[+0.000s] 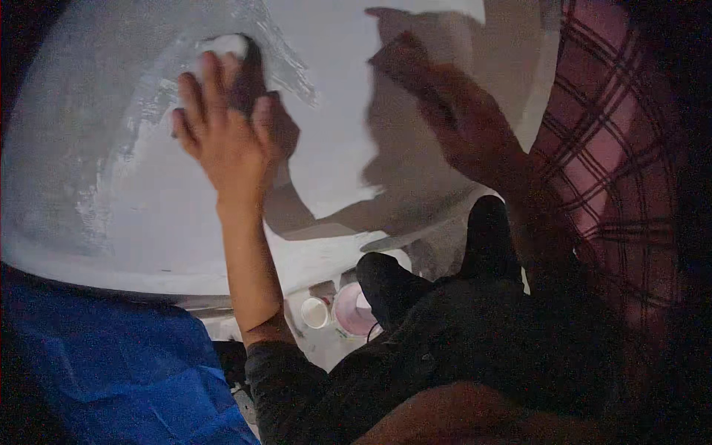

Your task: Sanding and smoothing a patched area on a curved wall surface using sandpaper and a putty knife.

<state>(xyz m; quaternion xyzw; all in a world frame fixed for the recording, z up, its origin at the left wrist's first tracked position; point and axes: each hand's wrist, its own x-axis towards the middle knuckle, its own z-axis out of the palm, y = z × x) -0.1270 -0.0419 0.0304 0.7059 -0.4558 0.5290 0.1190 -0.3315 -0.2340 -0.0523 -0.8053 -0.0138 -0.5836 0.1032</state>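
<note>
Over a large, pale curved surface [334, 148], my left hand [230, 141] reaches up with its fingers spread. Its index fingertip is near a small rounded white patch [231, 46]; whether that is a separate thing under the fingers, I cannot tell. A grey, streaky, wet-looking area [81, 133] covers the surface's left side, up to the hand. In deep shadow on the right, my right hand [475, 126] has its fingers closed around a dark, flat-looking piece [404, 58] whose kind is unclear. Shadows of hands and arms fall across the surface.
Blue sheeting [119, 363] hangs at the lower left. Reddish plaid cloth [601, 141] lines the right side. Below the surface's near edge, a white cup [315, 313] and a pink tub [353, 311] stand by my dark-clothed legs [475, 259].
</note>
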